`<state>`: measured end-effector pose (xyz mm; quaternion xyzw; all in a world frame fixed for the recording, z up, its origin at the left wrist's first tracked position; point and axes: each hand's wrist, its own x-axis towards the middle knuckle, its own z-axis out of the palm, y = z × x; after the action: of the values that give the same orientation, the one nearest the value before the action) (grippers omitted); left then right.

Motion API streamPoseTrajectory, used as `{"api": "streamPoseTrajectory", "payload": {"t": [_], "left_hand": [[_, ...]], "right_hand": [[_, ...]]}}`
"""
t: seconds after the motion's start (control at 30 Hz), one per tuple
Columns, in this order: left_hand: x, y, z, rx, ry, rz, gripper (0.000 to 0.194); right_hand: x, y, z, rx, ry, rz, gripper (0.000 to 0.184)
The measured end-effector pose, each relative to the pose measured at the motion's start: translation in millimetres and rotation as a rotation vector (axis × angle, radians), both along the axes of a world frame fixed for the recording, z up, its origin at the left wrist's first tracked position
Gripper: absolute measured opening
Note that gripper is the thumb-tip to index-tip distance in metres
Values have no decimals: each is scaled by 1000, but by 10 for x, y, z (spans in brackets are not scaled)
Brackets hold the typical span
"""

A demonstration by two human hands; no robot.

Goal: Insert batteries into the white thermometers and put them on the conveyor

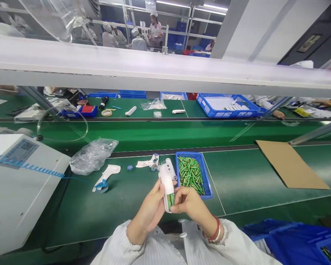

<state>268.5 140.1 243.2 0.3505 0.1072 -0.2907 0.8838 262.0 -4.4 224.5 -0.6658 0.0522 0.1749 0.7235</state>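
My left hand (152,206) is wrapped round a white pistol-shaped device (166,176) that looks like a forehead thermometer, its handle pointing toward me. Green batteries (170,199) lie side by side in the handle's uncovered compartment. The fingers of my right hand (189,201) are pinched at the compartment's lower end, on a battery there; the fingertips partly hide it. Just behind the device lies another white housing part (171,168). To its right, a blue tray (209,189) holds many loose green batteries (191,173).
Left of my hands are a white housing half (147,163), a small blue part (130,167), another housing with blue tape (107,176) and a clear plastic bag (93,156). A white machine (24,198) stands far left, cardboard (292,165) lies right. A white beam (165,70) crosses above.
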Motion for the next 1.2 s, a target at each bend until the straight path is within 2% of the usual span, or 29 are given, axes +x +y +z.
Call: {"api": "streamPoseTrajectory", "payload": {"t": [0.17, 0.3, 0.53, 0.7, 0.83, 0.93, 1.03, 1.13, 1.17, 1.2], "left_hand": [[104, -44, -94, -8, 64, -8, 32], [236, -83, -187, -24, 97, 8, 39], [581, -214, -473, -16, 240, 12, 41], [873, -282, -600, -57, 259, -44, 35], [1081, -283, -663, -77, 279, -17, 37], [1243, -249, -707, -55, 284, -49, 39], [1533, -220, -785, 141, 145, -102, 46], [2044, -249, -936, 646, -111, -135, 60], [2251, -275, -1001, 850, -174, -134, 60], [2462, -308, -1068, 972, -200, -132, 57]], "right_hand": [[47, 12, -77, 129, 87, -71, 34], [147, 4, -181, 164, 90, -102, 36], [400, -108, -481, 34, 85, -135, 44], [567, -211, -516, -20, 122, -182, 47], [699, -246, -534, -10, 117, -192, 42], [791, -276, -590, -49, 122, -184, 38], [850, -366, -710, -128, 169, -196, 32], [843, -498, -879, -197, 208, -235, 27], [825, -538, -936, -207, 215, -248, 26], [802, -572, -987, -213, 220, -258, 25]]}}
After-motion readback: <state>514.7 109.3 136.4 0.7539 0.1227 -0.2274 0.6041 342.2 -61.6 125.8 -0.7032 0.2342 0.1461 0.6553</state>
